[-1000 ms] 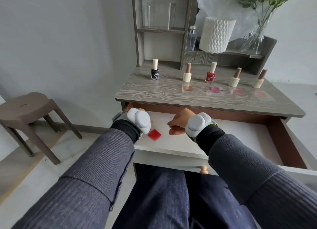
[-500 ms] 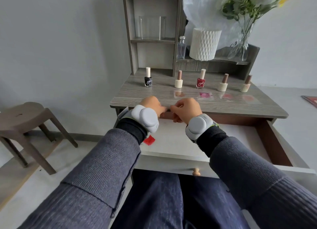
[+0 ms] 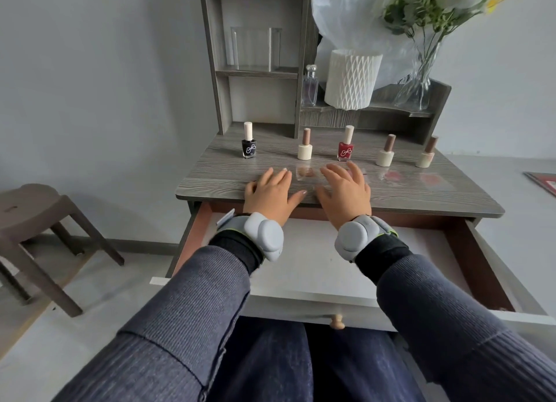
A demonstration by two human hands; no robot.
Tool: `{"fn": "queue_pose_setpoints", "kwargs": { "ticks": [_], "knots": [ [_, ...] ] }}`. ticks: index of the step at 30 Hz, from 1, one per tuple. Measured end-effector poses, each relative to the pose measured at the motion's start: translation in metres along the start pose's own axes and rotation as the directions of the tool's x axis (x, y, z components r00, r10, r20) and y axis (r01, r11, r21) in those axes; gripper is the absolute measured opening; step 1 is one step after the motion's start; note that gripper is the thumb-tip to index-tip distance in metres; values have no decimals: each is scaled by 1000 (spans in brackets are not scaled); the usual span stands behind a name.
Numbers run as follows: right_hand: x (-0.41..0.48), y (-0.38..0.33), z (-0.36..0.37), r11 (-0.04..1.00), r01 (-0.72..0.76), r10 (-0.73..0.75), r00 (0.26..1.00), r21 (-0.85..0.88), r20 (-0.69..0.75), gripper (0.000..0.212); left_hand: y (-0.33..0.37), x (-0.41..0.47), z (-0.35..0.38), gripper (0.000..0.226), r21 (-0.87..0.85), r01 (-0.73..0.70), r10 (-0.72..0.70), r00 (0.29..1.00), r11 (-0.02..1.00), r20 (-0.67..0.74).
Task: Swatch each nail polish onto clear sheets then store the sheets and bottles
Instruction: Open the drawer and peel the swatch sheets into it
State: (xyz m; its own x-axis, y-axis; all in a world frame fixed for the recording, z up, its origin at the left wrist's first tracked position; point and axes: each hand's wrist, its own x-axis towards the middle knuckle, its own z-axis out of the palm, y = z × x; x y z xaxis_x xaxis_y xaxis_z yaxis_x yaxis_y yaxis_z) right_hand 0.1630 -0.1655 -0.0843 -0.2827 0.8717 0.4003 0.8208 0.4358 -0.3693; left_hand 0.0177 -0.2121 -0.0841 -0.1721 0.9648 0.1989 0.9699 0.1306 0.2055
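Observation:
Several nail polish bottles stand in a row on the grey wooden desk [image 3: 228,173]: a black one [image 3: 248,146], a cream one [image 3: 305,148], a red one [image 3: 345,148], and two more cream ones [image 3: 385,154] [image 3: 426,155]. Clear swatched sheets lie in front of them, one [image 3: 304,173] between my hands, two more [image 3: 392,176] [image 3: 433,179] to the right. My left hand [image 3: 270,192] and right hand [image 3: 344,191] lie flat on the desk, fingers spread, on either side of the nearest sheet. The white drawer [image 3: 316,290] below stands pulled out.
A shelf unit at the back holds a clear acrylic box [image 3: 255,49], a perfume bottle [image 3: 310,85], a white ribbed vase [image 3: 352,78] and a glass vase with flowers [image 3: 416,85]. A brown stool [image 3: 33,215] stands to the left on the floor.
Both hands rose from inside the drawer, where a red swatched sheet lay, up onto the desk top and opened flat. My arms hide that sheet now.

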Motion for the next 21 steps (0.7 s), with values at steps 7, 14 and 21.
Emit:
{"fn": "queue_pose_setpoints", "kwargs": {
  "ticks": [7, 14, 21],
  "knots": [
    [1, 0, 6, 987, 47, -37, 997, -151, 65, 39, -1, 0, 3, 58, 79, -67, 64, 997, 995, 36],
    [-5, 0, 0, 997, 30, -24, 997, -74, 78, 36, -5, -6, -2, 54, 52, -104, 105, 994, 993, -16],
    [-16, -1, -6, 999, 19, -20, 1000, 40, 22, 34, -6, -14, -4, 46, 128, -150, 168, 974, 980, -149]
  ]
}}
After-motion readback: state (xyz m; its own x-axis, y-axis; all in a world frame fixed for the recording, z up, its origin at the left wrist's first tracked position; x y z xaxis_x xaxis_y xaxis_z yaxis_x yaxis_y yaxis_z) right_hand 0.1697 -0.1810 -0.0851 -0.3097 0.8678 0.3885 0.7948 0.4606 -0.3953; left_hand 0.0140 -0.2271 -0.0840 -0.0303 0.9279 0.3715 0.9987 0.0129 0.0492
